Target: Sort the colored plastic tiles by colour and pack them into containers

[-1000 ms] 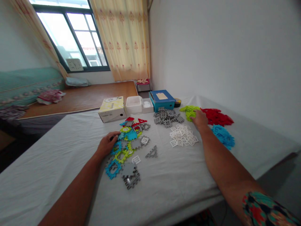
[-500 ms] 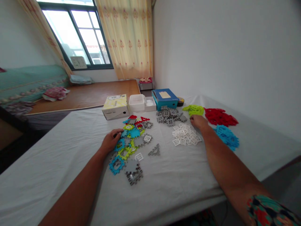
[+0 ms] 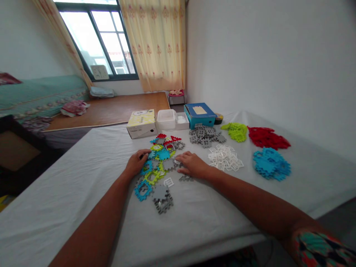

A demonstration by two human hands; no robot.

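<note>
A mixed pile of interlocking plastic building pieces (image 3: 163, 154) in blue, green, grey, red and white lies on the covered table. At its left edge rests my left hand (image 3: 136, 162), fingers curled in beside a light blue piece; what they hold, if anything, is hidden. My right hand (image 3: 194, 165) reaches over the pile's right side, fingers apart near a white window piece and grey pieces, partly covering a grey triangular piece (image 3: 185, 178). Nearer me lie a loose white window piece (image 3: 168, 182), a blue frame piece (image 3: 143, 190) and some grey pieces (image 3: 162, 200).
Sorted piles lie to the right: grey (image 3: 205, 136), white (image 3: 225, 157), green (image 3: 236, 132), red (image 3: 267, 137) and blue (image 3: 271, 163). Behind stand a yellow-and-white box (image 3: 142, 124), a clear plastic container (image 3: 166, 119) and a blue box (image 3: 200, 115). A wall runs along the right.
My right hand has moved left from beside the green and white piles to the mixed pile, and its fingers have spread. My left hand stays at the pile's edge. The view has shifted slightly.
</note>
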